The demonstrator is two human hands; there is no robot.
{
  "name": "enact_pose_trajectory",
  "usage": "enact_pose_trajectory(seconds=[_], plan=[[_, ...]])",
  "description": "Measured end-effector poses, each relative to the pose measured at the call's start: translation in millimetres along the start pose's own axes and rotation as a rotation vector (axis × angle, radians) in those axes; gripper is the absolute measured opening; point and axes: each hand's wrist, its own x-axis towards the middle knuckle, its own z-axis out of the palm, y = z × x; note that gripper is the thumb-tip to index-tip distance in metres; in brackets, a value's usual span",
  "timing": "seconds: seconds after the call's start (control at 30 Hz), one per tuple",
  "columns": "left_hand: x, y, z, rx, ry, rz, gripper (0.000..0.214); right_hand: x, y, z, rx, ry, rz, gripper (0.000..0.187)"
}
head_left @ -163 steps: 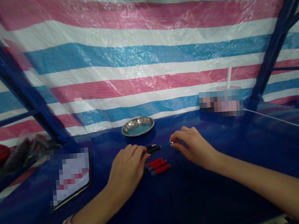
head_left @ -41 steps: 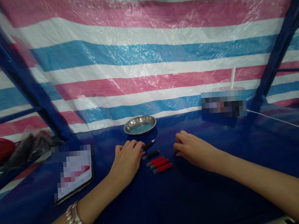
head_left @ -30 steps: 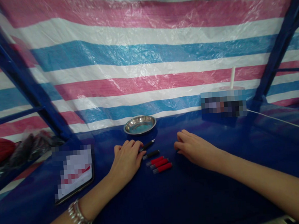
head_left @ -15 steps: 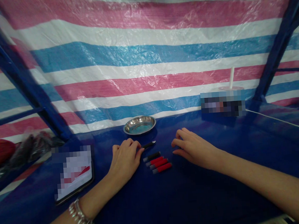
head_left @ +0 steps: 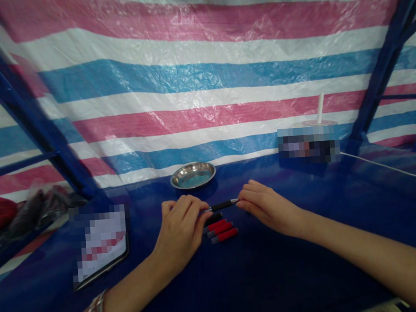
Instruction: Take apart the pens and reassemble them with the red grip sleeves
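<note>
A black pen (head_left: 223, 206) with silvery ends is stretched between my two hands. My left hand (head_left: 184, 219) pinches its left end between thumb and fingers. At the pen's right tip, my right hand (head_left: 259, 201) is closed in a pinch. Just below the pen, several short pieces lie side by side on the blue table (head_left: 280, 274): a black one (head_left: 216, 217), partly covered by my left thumb, and red ones (head_left: 225, 235) with clear left ends. Behind my left hand stands an oval metal dish (head_left: 193, 176) with a bluish inside.
On the left lies a phone (head_left: 107, 248) with a blurred screen. At the back right is a pixelated item (head_left: 309, 146) below a white upright rod (head_left: 320, 107), with a white cable (head_left: 386, 163) running right. Blue metal posts (head_left: 380, 68) and a striped sheet (head_left: 205, 75) bound the table.
My left hand has raised the pen slightly and shifted right. My right hand has come in from the right, its fingers closing on the pen's tip.
</note>
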Motion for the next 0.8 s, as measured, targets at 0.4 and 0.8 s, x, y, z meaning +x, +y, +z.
enact_pose_trajectory(seconds=[0.4, 0.8], plan=[[-0.3, 5.5, -1.6, 0.013, -0.002, 0.038, 0.012, -0.1, -0.4, 2.5, 0.108, 0.012, -0.031, 0.023], [-1.5, 7.9, -0.8, 0.07, -0.059, 0.01, 0.018, -3.9, -1.6, 6.2, 0.077, 0.064, 0.042, 0.009]])
